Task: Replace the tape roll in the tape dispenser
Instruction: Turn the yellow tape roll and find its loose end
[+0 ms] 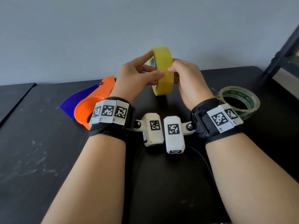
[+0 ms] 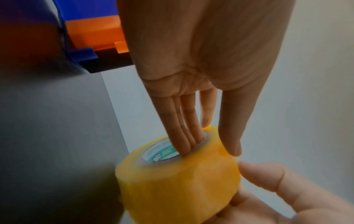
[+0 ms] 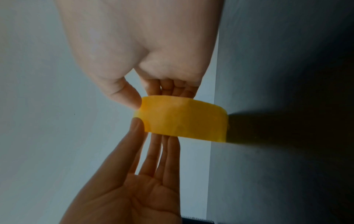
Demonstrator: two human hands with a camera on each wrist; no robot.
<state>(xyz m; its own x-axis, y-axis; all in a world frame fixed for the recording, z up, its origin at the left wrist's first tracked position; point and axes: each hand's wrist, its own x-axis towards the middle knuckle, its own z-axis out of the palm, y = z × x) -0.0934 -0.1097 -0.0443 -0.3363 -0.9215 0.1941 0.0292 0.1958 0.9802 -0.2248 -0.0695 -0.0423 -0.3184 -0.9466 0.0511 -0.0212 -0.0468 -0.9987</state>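
Note:
A full yellow tape roll [image 1: 162,70] stands on edge above the black table, held between both hands. My left hand [image 1: 142,71] has several fingers [image 2: 184,142] pushed into the roll's core and its thumb on the outer face. My right hand [image 1: 186,76] pinches the opposite side, thumb [image 3: 130,98] on the yellow face [image 3: 184,121] and fingers behind it. The orange and blue tape dispenser [image 1: 95,97] lies on its side at the left, partly hidden by my left wrist. Its black serrated blade [image 2: 111,63] shows in the left wrist view.
A nearly used-up clear tape roll [image 1: 241,101] with a green-printed core lies flat on the table [image 1: 40,159] behind my right wrist. A grey wall rises just past the table's far edge. A dark frame [image 1: 281,52] leans in at the upper right.

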